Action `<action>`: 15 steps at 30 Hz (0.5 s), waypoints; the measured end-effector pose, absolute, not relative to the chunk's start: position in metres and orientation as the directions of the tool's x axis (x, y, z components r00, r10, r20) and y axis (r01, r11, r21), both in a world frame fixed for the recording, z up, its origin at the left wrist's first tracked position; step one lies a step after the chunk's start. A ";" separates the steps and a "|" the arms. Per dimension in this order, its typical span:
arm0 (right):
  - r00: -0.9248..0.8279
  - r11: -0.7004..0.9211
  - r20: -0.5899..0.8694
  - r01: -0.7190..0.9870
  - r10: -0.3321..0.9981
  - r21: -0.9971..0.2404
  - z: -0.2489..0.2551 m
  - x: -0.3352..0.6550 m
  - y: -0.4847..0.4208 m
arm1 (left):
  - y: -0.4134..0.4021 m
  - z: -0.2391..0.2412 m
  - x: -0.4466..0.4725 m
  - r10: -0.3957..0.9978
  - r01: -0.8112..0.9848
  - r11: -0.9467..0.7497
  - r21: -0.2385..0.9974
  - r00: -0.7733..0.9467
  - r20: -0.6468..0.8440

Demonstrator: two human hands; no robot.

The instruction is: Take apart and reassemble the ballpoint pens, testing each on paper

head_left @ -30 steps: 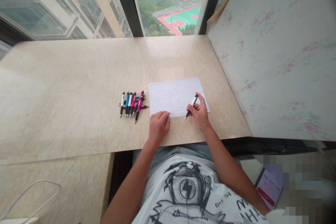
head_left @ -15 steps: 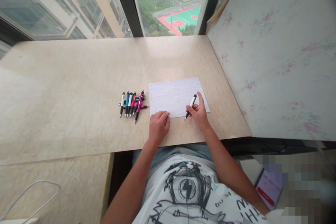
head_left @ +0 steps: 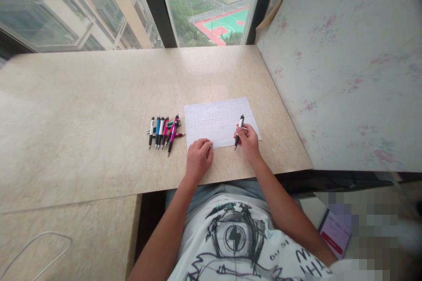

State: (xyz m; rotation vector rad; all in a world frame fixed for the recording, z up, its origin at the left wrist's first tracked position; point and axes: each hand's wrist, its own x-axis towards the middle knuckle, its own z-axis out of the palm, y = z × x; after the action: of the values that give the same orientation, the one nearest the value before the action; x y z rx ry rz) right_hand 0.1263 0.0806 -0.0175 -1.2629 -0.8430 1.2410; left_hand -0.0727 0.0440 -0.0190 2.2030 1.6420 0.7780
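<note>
A white sheet of paper (head_left: 217, 120) with faint handwritten lines lies on the beige table (head_left: 99, 109). My right hand (head_left: 248, 142) is closed around a black and white pen (head_left: 239, 130), held nearly upright with its tip at the sheet's near edge. My left hand (head_left: 198, 158) rests with curled fingers on the sheet's near left corner and the table beside it. Several coloured pens (head_left: 164, 131) lie in a row just left of the paper.
A window (head_left: 211, 9) runs along the table's far edge. A flowered wall (head_left: 346, 66) closes off the right side. A white cable (head_left: 39, 254) lies on the lower surface at the left. A phone (head_left: 334, 237) sits low at the right.
My right hand has drawn slightly left and turned the pen from a slant to nearly upright. My left hand has stayed on the paper's corner.
</note>
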 end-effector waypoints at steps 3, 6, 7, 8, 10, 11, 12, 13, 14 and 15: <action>0.206 -0.129 -0.176 -0.222 0.963 -0.966 -0.014 0.128 0.083 | 0.045 -0.017 -0.073 0.947 0.793 -0.311 0.524 0.212 0.241; 0.178 -0.168 -0.219 -0.264 0.959 -0.950 -0.010 0.131 0.085 | 0.045 -0.016 -0.073 0.947 0.787 -0.313 0.531 0.214 0.242; 0.164 -0.181 -0.232 -0.277 0.959 -0.944 -0.009 0.133 0.085 | 0.045 -0.016 -0.073 0.946 0.784 -0.314 0.536 0.212 0.243; 0.149 -0.191 -0.238 -0.278 0.960 -0.941 -0.008 0.137 0.085 | 0.045 -0.016 -0.073 0.946 0.780 -0.314 0.541 0.211 0.245; 0.122 -0.196 -0.226 -0.216 0.966 -0.956 -0.006 0.149 0.085 | 0.045 -0.016 -0.074 0.947 0.772 -0.313 0.553 0.207 0.247; 0.119 -0.192 -0.210 -0.147 0.970 -0.970 -0.005 0.159 0.085 | 0.045 -0.016 -0.074 0.947 0.769 -0.312 0.558 0.205 0.248; 0.122 -0.180 -0.184 -0.042 0.975 -0.983 -0.003 0.171 0.086 | 0.045 -0.016 -0.074 0.947 0.766 -0.311 0.562 0.203 0.248; 0.139 -0.163 -0.150 0.086 0.979 -0.983 -0.002 0.185 0.088 | 0.045 -0.016 -0.074 0.948 0.764 -0.310 0.566 0.202 0.247; 0.197 -0.153 -0.108 0.234 0.974 -0.960 0.000 0.201 0.090 | 0.045 -0.017 -0.074 0.948 0.761 -0.310 0.570 0.201 0.247; 0.277 -0.177 -0.064 0.405 0.959 -0.897 0.002 0.217 0.092 | 0.045 -0.017 -0.074 0.948 0.758 -0.309 0.574 0.199 0.247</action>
State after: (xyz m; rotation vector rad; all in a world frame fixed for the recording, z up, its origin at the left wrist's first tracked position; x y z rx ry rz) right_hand 0.2172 0.0920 0.0024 -1.7334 -1.2505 0.8575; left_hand -0.0742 0.0454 -0.0166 2.1543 1.6063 0.8164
